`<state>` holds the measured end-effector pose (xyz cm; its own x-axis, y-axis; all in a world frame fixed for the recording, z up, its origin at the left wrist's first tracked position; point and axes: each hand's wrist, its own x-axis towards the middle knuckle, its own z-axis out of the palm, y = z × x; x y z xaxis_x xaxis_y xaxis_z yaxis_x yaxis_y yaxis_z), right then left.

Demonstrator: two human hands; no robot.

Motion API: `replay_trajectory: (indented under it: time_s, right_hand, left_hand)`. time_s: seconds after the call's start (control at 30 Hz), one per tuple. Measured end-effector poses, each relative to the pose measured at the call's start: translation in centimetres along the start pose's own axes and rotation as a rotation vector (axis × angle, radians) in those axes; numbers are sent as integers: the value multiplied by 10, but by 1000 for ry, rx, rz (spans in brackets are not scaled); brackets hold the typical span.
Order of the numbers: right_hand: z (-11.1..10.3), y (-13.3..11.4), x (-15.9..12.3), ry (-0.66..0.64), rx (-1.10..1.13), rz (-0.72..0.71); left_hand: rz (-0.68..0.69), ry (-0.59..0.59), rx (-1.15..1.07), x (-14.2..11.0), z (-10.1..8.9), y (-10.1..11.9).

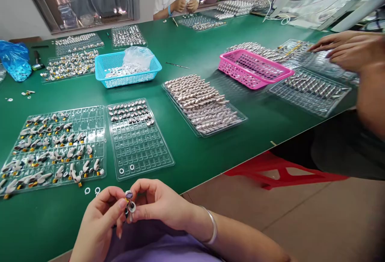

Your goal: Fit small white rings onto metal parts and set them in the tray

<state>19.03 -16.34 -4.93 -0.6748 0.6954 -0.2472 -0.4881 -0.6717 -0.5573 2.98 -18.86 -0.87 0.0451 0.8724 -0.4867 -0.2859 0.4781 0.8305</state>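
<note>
Left hand [104,216] and right hand [161,204] both pinch small white-and-dark plastic earbud-shaped part [131,207], by near edge of green tabletop [189,157]. Best handled with light, steady grip, sparing small yellow tab [126,200].

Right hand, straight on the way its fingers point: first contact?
The earbud part at the fingertips of the right hand. Just past it, the left hand, on the part's other side. Depth is hard to judge from this one view, so the exact contact point is uncertain.
</note>
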Motion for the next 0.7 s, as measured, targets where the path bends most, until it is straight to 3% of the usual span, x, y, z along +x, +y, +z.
replay_trajectory:
  time_s: [0.4, 0.7]
  right_hand:
    - [7, 2, -2, 67, 22, -40]
    - [10, 3, -2, 109, -42, -107]
  left_hand:
    - [44, 48, -68, -10, 4, -8]
    - [111, 64, 8, -10, 0, -21]
